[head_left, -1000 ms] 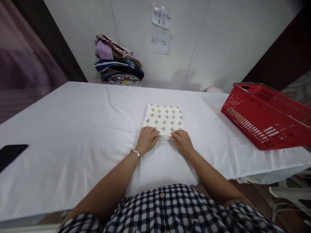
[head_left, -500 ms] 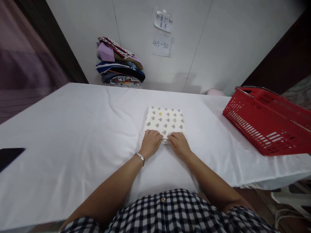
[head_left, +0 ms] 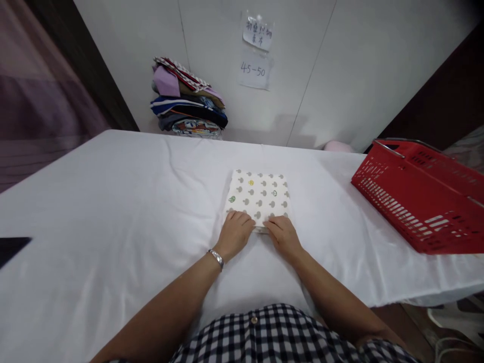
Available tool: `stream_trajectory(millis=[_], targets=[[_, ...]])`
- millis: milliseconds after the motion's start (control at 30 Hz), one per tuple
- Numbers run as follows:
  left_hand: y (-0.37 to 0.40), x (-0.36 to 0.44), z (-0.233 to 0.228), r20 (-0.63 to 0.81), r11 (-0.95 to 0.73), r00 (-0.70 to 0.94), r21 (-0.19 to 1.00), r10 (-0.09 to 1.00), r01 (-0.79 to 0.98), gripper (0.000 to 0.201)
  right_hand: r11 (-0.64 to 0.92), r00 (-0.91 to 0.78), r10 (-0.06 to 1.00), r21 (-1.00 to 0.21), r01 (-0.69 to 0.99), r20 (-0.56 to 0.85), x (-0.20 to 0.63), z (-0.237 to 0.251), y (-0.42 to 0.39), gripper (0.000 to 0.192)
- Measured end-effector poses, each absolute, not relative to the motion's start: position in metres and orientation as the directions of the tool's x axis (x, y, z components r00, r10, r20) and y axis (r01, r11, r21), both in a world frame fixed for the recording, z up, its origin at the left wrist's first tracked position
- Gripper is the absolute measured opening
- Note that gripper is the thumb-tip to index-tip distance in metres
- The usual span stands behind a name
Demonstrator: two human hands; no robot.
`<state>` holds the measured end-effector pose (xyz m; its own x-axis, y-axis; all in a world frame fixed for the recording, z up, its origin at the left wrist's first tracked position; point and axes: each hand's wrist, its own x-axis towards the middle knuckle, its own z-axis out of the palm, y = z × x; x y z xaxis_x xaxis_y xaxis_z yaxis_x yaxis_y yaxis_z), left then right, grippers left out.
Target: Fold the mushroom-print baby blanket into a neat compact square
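A folded white cloth (head_left: 260,197) with grey tree-like prints and a few green and yellow ones lies as a square packet on the white-covered table (head_left: 132,217). My left hand (head_left: 237,233) grips its near edge at the left corner, fingers curled over the top. At the right corner, my right hand (head_left: 283,235) holds the same edge in a like way. A narrow strip of the lower layers shows between the two hands. Both thumbs are close together near the middle of that edge. A silver bracelet (head_left: 217,258) circles my left wrist.
On the right of the table stands a red plastic basket (head_left: 423,201) with metal handles. A stack of folded fabrics (head_left: 189,101) is beyond the far edge, against the wall. A dark flat object (head_left: 13,248) lies at the left. Paper signs (head_left: 256,70) hang on the wall.
The view has shifted slightly, so cloth, hands and basket appear a little lower. Both hands stay on the cloth's near edge, and less of its lower layers shows there.
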<state>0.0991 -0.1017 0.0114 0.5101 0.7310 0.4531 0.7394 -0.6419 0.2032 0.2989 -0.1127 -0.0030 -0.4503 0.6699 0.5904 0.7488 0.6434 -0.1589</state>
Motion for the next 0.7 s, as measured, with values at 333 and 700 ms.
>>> stream_trajectory(millis=[333,700], targets=[[-0.1020,0.0968,0.0119,0.394,-0.641,0.528,0.253,0.753,0.725,0.012,0.655,-0.487,0.676,-0.147,0.741,0.553,0.2965,-0.0047,-0.1127,0.021],[-0.1016,0.0894,0.0092,0.442,-0.643,0.503,0.263,0.743,0.719,0.013,0.676,-0.487,0.650,-0.152,0.721,0.583,0.3000,-0.0055,-0.1162,0.024]])
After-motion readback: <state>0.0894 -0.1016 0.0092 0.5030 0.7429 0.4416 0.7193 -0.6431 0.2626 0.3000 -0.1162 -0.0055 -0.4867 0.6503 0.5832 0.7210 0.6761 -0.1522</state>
